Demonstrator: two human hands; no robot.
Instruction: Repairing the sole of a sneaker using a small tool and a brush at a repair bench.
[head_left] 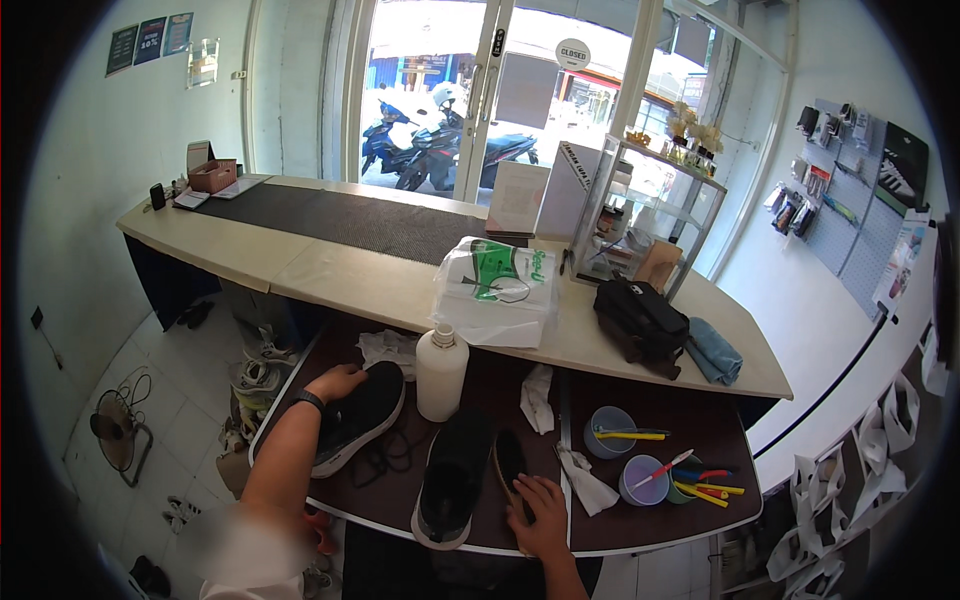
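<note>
My left hand (pixel 336 384) grips a black shoe (pixel 372 412) with a pale sole at the left of the dark brown table, its fingers bent over the upper. Beside that shoe lie loose black laces (pixel 385 458). A second black shoe (pixel 455 475), its dark opening toward me, stands untouched in the middle. Just right of it is a brush (pixel 508 455) with dark bristles and a light wooden edge. My right hand (pixel 538 510) has its curled fingers on the brush's near end. A white plastic bottle (pixel 441 378) without a cap stands behind the shoes.
Crumpled white tissues (pixel 588 483) lie around the table. Cups (pixel 643 480) with coloured-handled brushes stand at the right. On the raised counter (pixel 350 268) behind are a plastic bag (pixel 497 290), a black bag (pixel 640 325) and a glass case (pixel 650 215). A fan (pixel 122 425) stands on the floor.
</note>
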